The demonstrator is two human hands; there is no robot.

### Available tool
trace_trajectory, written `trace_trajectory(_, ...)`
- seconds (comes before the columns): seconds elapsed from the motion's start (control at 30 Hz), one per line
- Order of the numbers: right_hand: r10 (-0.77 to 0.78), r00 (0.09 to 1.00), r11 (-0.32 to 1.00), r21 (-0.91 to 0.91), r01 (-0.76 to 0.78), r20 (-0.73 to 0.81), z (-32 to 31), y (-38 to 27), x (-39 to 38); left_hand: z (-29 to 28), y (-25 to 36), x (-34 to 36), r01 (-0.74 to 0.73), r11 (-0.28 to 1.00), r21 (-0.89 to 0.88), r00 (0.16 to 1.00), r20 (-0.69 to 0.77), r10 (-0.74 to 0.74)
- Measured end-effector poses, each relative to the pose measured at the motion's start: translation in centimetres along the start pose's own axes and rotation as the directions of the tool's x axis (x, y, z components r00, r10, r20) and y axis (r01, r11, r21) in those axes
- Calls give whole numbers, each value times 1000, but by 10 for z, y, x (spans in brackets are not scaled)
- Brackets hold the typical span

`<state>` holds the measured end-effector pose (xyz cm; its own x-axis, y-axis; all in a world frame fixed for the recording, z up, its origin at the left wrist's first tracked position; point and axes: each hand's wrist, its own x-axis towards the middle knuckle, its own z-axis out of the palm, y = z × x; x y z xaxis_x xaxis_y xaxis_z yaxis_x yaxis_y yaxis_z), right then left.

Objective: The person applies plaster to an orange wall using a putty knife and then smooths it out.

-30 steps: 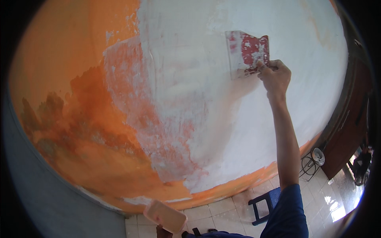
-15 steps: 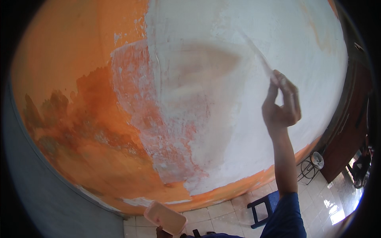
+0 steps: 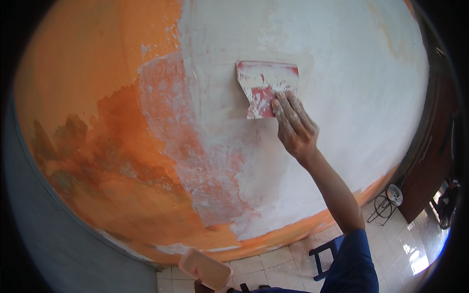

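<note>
**Red flat scraper with white smears point(image 3: 261, 95) sits by the wall, up and left of the right hand point(image 3: 297, 126)**

The right fingers hold the scraper at its low right corner. Its wide edge points up and runs from left to right, and its narrower end points down. I cannot tell if the whole edge touches the wall. The right hand is on it, and the left hand point(image 3: 202, 287) is far below. The left hand holds the edge of a pale pink tray with round corners point(image 3: 189, 258), but most of that hand is cut off.

White, chalky bits stick to the right fingers. Smooth white filler point(image 3: 332, 132) coats the wall's right side. Bright orange paint point(image 3: 146, 205), with brown blotches, fills the left. Thin, streaky pink point(image 3: 171, 97) lies between them.
</note>
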<state>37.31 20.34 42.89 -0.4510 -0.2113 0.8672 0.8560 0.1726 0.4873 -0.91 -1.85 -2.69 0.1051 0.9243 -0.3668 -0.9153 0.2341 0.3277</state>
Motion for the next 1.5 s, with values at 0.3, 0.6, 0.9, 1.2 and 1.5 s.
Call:
trace_trajectory(0.3, 0, 973, 991, 130, -31, 230, -26, -54, -67, 5, 1, -6, -30, 995, 92, 999, 45, 26)
trace_trajectory(0.6, 42, 949, 963, 241, -121, 312, -71, -104, -117, 11, -2, -2, -19, 973, 231, 1000, 3, 19)
trace_trajectory(0.9, 139, 988, 987, 95, -132, -69, -50, -53, 22, 29, -5, -9, -35, 970, 242, 999, -19, 41)
trace_trajectory(1.2, 52, 998, 998, 46, -53, 21, 0, -52, 26, 20, -7, 2, -134, 909, 394, 990, 101, 102)
trace_trajectory(1.5, 51, 968, 963, 245, -114, 246, -61, -110, -44, 11, 4, -2, 3, 998, 67, 999, -43, 0)
